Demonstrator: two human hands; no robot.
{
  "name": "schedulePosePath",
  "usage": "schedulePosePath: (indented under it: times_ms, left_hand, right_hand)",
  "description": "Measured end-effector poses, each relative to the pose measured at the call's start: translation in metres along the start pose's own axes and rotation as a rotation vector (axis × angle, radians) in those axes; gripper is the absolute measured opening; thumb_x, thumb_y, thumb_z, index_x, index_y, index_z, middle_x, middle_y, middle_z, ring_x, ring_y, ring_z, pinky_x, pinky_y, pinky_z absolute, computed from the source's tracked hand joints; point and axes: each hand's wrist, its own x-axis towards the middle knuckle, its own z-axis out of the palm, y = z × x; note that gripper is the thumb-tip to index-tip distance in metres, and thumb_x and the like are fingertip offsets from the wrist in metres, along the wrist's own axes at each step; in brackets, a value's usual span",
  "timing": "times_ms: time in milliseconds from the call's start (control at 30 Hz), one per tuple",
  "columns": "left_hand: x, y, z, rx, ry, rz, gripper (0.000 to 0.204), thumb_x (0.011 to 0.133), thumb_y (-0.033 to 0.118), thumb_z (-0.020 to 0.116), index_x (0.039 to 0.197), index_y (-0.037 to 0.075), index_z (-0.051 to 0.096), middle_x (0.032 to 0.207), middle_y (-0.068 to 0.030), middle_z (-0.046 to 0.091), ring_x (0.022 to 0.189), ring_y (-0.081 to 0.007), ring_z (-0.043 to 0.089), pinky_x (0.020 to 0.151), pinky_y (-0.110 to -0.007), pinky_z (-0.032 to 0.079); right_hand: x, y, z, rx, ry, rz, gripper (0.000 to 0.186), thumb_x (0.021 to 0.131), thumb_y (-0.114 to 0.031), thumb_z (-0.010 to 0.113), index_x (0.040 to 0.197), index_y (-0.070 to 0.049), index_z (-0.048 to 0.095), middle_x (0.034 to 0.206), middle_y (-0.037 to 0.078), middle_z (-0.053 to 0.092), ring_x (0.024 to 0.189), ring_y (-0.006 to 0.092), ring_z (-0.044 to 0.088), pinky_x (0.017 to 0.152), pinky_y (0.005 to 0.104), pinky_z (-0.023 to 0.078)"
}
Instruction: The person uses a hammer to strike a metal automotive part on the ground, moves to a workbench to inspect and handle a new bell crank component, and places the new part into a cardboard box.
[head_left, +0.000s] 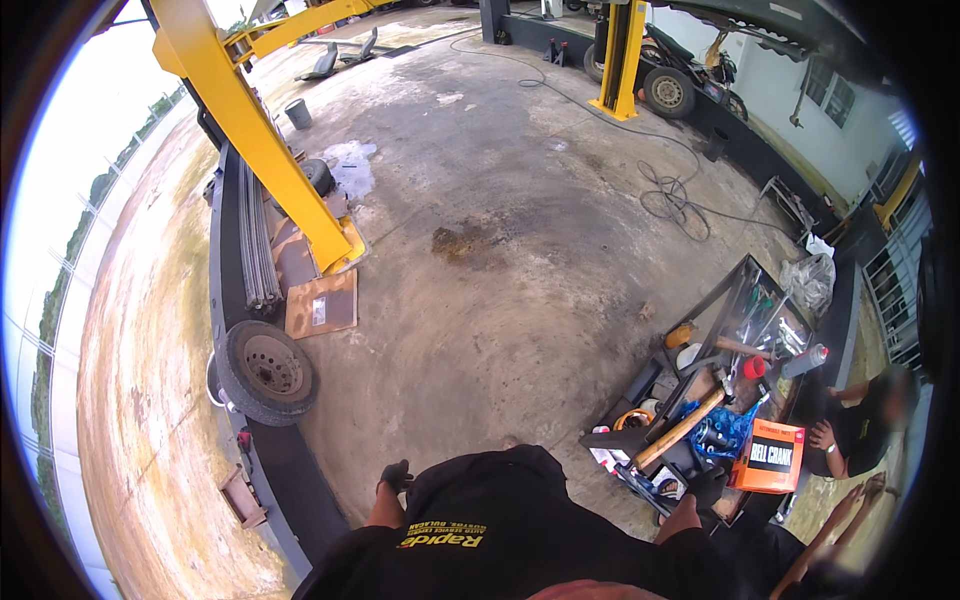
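Note:
My left hand (396, 476), in a dark glove, hangs beside my body over the concrete floor; its fingers look loosely apart and nothing shows in them. At the near edge of a tool cart (735, 290), my right hand (706, 487), also in a dark glove, is beside an orange box (768, 456). Its fingers blend into the dark items around them, so a grip cannot be made out. A wooden-handled hammer (680, 428) lies slanted across the cart near a blue plastic bag (735, 428). Beyond are a red cap-like item (753, 368) and a spray can (805, 361).
A wheel (265, 372) leans at the left by a black kerb. Yellow lift posts (265, 140) rise at the far left and far right. A hose (675, 195) coils on the floor. Another person (865, 425) is right of the cart, with more arms (835, 520) below.

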Motion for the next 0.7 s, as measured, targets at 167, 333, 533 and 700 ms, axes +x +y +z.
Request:
schedulePosePath:
  times_ms: [167, 333, 533, 700]
  left_hand:
    - [0.013, 0.054, 0.019, 0.013, -0.037, 0.123, 0.044, 0.100, 0.045, 0.053, 0.117, 0.005, 0.061, 0.104, -0.0176, 0.073, 0.074, -0.0283, 0.071, 0.064, -0.042, 0.058]
    - [0.024, 0.083, 0.016, 0.043, -0.031, 0.214, 0.047, 0.100, 0.048, 0.055, 0.119, 0.005, 0.062, 0.099, -0.0148, 0.072, 0.073, -0.0265, 0.071, 0.063, -0.041, 0.058]
    - [0.017, 0.089, 0.037, 0.030, -0.100, 0.170, 0.037, 0.098, 0.039, 0.057, 0.114, 0.007, 0.062, 0.096, -0.0165, 0.071, 0.068, -0.0275, 0.069, 0.062, -0.043, 0.058]
    - [0.024, 0.076, 0.031, 0.272, -0.135, 0.280, 0.055, 0.100, 0.042, 0.054, 0.131, -0.004, 0.057, 0.111, -0.0233, 0.070, 0.086, -0.0324, 0.071, 0.073, -0.043, 0.059]
  right_hand:
    - [0.021, 0.036, 0.017, -0.094, 0.112, -0.190, 0.048, 0.105, -0.051, 0.041, 0.103, -0.007, 0.062, 0.102, 0.026, 0.072, 0.092, 0.0491, 0.068, 0.077, 0.0616, 0.049]
    - [0.004, 0.022, 0.016, -0.001, 0.039, -0.041, 0.047, 0.105, -0.051, 0.041, 0.105, -0.009, 0.060, 0.101, 0.025, 0.072, 0.091, 0.0500, 0.068, 0.075, 0.0627, 0.049]
    - [0.000, 0.004, 0.009, 0.041, 0.127, -0.013, 0.044, 0.103, -0.050, 0.045, 0.097, -0.010, 0.061, 0.088, 0.027, 0.071, 0.085, 0.0523, 0.068, 0.071, 0.0643, 0.049]
    - [0.009, -0.001, 0.014, -0.016, 0.098, 0.044, 0.042, 0.104, -0.051, 0.044, 0.100, -0.012, 0.058, 0.093, 0.026, 0.071, 0.089, 0.0507, 0.069, 0.076, 0.0630, 0.051]
